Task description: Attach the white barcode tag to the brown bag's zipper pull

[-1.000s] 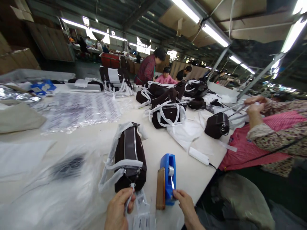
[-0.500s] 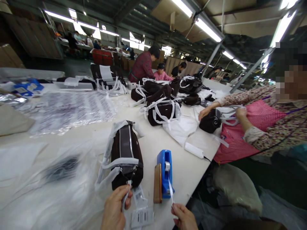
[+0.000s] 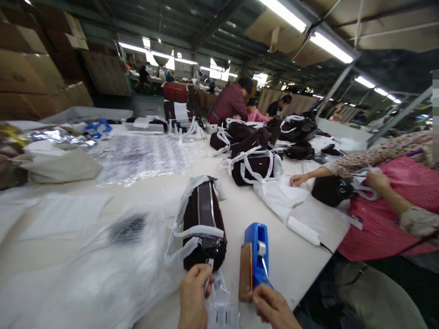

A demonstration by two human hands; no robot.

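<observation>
Blue tape dispenser [image 3: 252, 234] at about eleven o'clock from it, the right hand [image 3: 272, 308] has come in by the brown slab [image 3: 245, 272], fingers pressed together, though whether they pinch tape I cannot tell. That brings it nearer the left hand [image 3: 192, 299], which pinches a pale strip [image 3: 210, 262] at the six o'clock end of the dark bag [image 3: 206, 210], lying at twelve o'clock
</observation>
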